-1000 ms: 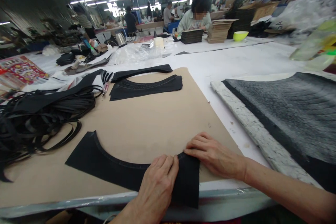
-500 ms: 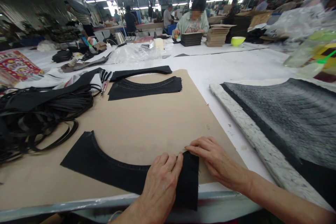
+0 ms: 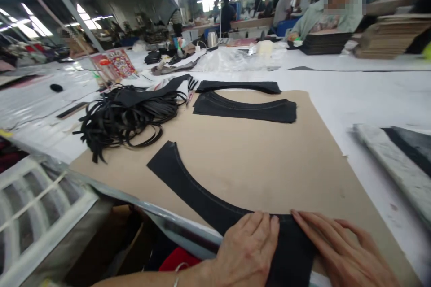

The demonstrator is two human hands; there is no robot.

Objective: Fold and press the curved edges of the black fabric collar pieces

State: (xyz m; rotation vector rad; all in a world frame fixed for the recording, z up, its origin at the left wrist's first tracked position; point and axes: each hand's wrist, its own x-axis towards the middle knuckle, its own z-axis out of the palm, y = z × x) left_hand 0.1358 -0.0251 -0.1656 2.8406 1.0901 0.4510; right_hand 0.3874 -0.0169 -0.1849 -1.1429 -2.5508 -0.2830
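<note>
A curved black fabric piece (image 3: 208, 197) lies on the brown sheet (image 3: 256, 166), its concave edge facing away from me and its right end reaching the table's front edge. My left hand (image 3: 251, 242) rests flat on it, fingers stretched and close together, tips at the curved edge. Just to the right, my right hand (image 3: 346, 246) lies with fingers extended, the index fingertip touching the top edge of the same piece. Neither hand grasps it. Further back on the sheet are stacked black curved pieces (image 3: 245, 110) and another black strip (image 3: 239, 86) behind them.
A tangled heap of black straps (image 3: 134, 112) lies at the left. On the right is a pale speckled slab (image 3: 387, 157) with dark material on it. A white plastic rack (image 3: 43, 215) stands below the table at left. A person (image 3: 330, 22) sits across the table behind stacked boards (image 3: 392, 36).
My view has swung left, so the table's contents appear shifted right. The right hand has moved in flatter along the fabric's top edge; the left hand still presses on the fabric.
</note>
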